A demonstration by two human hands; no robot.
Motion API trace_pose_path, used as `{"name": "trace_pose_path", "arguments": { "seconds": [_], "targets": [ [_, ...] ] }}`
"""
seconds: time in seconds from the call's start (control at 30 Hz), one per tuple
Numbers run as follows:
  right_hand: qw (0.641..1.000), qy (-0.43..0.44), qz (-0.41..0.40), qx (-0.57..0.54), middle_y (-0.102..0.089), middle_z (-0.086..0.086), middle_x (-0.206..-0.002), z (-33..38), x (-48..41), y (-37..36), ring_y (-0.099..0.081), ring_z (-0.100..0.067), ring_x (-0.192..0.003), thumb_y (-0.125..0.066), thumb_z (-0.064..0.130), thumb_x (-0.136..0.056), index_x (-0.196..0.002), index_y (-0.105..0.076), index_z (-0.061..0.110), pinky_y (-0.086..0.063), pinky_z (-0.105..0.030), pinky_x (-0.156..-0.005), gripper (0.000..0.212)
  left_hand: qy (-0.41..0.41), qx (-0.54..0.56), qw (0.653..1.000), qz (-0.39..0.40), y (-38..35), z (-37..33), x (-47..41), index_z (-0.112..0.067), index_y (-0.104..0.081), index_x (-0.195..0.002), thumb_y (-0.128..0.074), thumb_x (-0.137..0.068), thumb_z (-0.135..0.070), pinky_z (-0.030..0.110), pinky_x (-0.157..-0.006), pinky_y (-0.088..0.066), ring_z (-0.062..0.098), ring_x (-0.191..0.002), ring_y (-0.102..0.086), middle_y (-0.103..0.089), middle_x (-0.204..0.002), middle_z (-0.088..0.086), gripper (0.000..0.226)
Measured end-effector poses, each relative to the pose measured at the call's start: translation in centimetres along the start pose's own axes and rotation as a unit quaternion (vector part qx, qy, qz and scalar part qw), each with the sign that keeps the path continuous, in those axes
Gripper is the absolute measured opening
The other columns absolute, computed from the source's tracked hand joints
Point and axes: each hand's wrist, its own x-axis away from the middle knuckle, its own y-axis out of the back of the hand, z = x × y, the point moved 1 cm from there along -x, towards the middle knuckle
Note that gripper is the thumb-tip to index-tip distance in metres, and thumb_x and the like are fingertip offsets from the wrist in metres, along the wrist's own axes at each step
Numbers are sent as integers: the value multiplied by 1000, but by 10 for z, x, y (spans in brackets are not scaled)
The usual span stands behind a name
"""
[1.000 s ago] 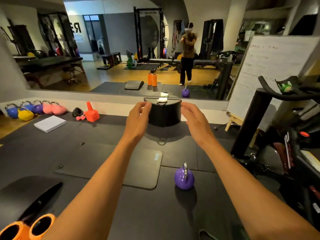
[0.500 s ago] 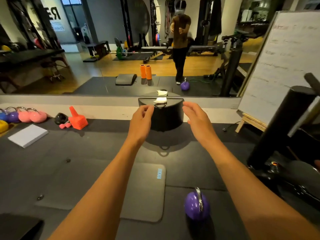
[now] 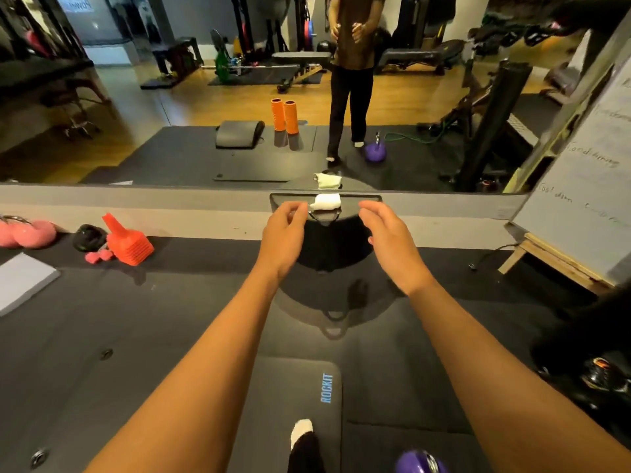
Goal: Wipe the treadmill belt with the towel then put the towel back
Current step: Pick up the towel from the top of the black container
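- Reaching forward over black floor matting (image 3: 102, 319), two bare arms stretch toward a wall mirror (image 3: 170, 97) that fills the scene beyond the hands (it reflects the person standing).
- A whiteboard (image 3: 580, 186) on a wooden easel leans well to the right of the right hand.
- A black rounded unit (image 3: 334, 247) sits between and just beyond both hands, against the mirror's base.
- A dark pad marked ROCKIT (image 3: 290, 387) lies under the forearms, nearer the body than the hands, with a socked foot (image 3: 302, 435) on it.
- The left hand (image 3: 283, 233) has loosely curled fingers, thumb near forefinger, and holds nothing.
- The right hand (image 3: 389, 240) has relaxed fingers and is empty.
- A stack of red cones (image 3: 128, 244) stands well to the left of the left hand.
- A purple kettlebell (image 3: 420, 462) sits low, beneath the right forearm.
- The small white towel (image 3: 327, 201), rolled up, lies on the unit's top rear edge, between the two hands, closer to the left hand's fingertips (no contact can be seen).
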Motion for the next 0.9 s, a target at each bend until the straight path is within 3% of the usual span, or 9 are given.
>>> {"name": "trace_pose_path", "arguments": {
  "seconds": [0.07, 0.23, 0.43, 0.63, 0.77, 0.9],
  "targets": [
    [1000, -11, -26, -4, -55, 8, -132, -10, -49, -14, -49, -14, -126, -45, 32, -102, -134, -54, 26, -41, -35, -107, 34, -2, 6, 1000, 14, 2, 18, -61, -20, -62, -115, -47, -93, -49, 47, -97, -49, 17, -101, -60, -63, -99, -6, 40],
    [997, -52, -47, 19, -58, 4, -125, -23, -167, -49, -53, -19, -121, -46, 32, -100, -129, -58, 24, -43, -44, -107, 32, 22, 9, 999, 35, 3, 46, -192, -19, -61, -113, -45, -99, -39, 33, -87, -47, 14, -94, -55, -59, -93, -7, 29],
    [993, -113, -43, -17, -55, 18, -110, -53, -287, -69, -51, -11, -119, -44, 30, -102, -130, -55, 25, -43, -36, -106, 30, 75, -10, 995, 59, -17, 97, -318, -25, -60, -105, -45, -97, -41, 41, -92, -48, 15, -91, -55, -59, -91, -7, 24],
    [982, -176, -59, -41, -60, 12, -113, -125, -417, -82, -55, -13, -115, -48, 31, -100, -121, -59, 27, -45, -43, -106, 24, 129, -20, 988, 77, -56, 157, -432, -20, -58, -105, -37, -101, -40, 46, -95, -47, 23, -97, -56, -59, -96, 1, 29],
    [971, -226, -58, -44, -59, 5, -122, -173, -493, -87, -54, -15, -117, -49, 31, -99, -123, -58, 26, -45, -43, -106, 26, 199, -13, 975, 94, -87, 204, -496, -18, -56, -107, -32, -103, -40, 38, -80, -47, 22, -87, -52, -56, -96, 9, 33],
    [959, -272, -72, -41, -60, 2, -122, -226, -558, -103, -55, -16, -115, -48, 31, -100, -125, -59, 23, -46, -43, -105, 28, 227, -39, 968, 102, -113, 255, -562, -19, -58, -107, -30, -100, -45, 48, -96, -47, 29, -101, -58, -60, -106, 10, 39]
  ]
}}
